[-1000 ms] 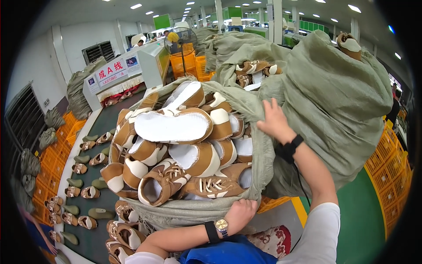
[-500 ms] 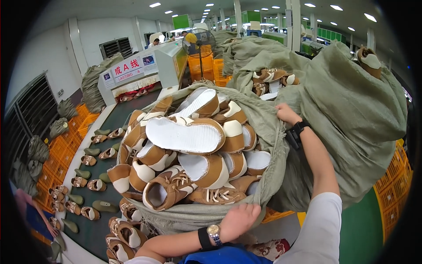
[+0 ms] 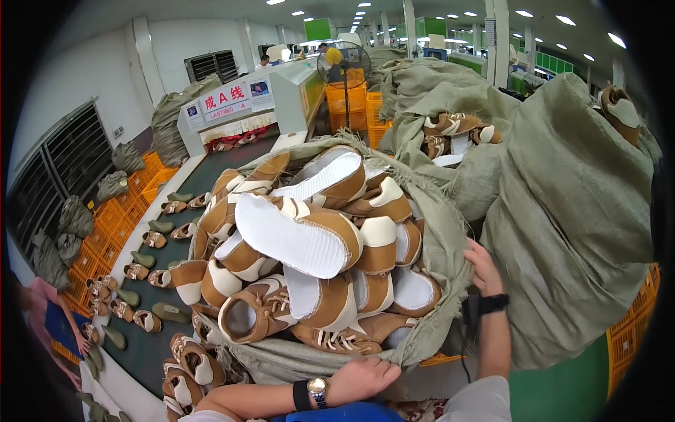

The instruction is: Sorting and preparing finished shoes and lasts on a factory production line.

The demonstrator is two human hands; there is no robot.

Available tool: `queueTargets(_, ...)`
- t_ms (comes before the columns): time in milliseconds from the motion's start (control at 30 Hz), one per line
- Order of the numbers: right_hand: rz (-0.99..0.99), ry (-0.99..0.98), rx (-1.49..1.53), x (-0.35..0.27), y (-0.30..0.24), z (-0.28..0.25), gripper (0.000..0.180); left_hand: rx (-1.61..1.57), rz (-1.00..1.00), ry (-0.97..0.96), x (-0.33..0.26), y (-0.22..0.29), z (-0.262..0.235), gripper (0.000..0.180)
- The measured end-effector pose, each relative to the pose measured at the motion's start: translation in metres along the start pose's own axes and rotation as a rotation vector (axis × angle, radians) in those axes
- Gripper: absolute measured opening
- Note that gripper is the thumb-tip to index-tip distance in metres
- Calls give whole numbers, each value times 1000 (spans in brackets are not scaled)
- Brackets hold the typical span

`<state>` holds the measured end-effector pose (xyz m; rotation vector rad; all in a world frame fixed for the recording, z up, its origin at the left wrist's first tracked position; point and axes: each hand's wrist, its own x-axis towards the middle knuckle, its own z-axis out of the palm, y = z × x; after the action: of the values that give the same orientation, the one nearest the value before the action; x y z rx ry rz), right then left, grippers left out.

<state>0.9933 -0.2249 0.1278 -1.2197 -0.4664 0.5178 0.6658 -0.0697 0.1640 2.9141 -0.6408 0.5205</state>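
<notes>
A grey-green woven sack [image 3: 460, 214] stands wide at its mouth in front of me, heaped with brown and cream lace-up shoe uppers [image 3: 380, 235] with white insole undersides. One upper [image 3: 295, 235] lies upside down on top of the heap. At the near rim, my left hand [image 3: 364, 380] is closed on the sack's cloth, with a watch and a black band at the wrist. My right hand [image 3: 484, 271] has its fingers curled over the frayed right rim; its fingertips are partly hidden by the cloth.
A dark conveyor belt [image 3: 172, 337] at the left carries rows of shoe uppers and green lasts, leading to a white machine [image 3: 292, 95]. Another bulging sack [image 3: 569, 232] stands at the right. Orange crates [image 3: 102, 243] line the left wall. A person's hand [image 3: 83, 344] reaches in at far left.
My right hand has moved down and toward me along the sack's right rim. The right rim sits lower, and the heap's top uppers have tilted. The whole view has shifted slightly.
</notes>
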Motion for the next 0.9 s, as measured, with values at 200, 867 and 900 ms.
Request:
queueTargets(200,292,-1,-505,-89,57,-43,31,67,110,-42,-3,17,24,12)
queueTargets(867,-111,150,157,-110,55,42,22,-161,2,20,48,11,-37,9)
queueTargets(900,-111,158,256,-122,95,35,22,-171,4,14,44,14,-36,9)
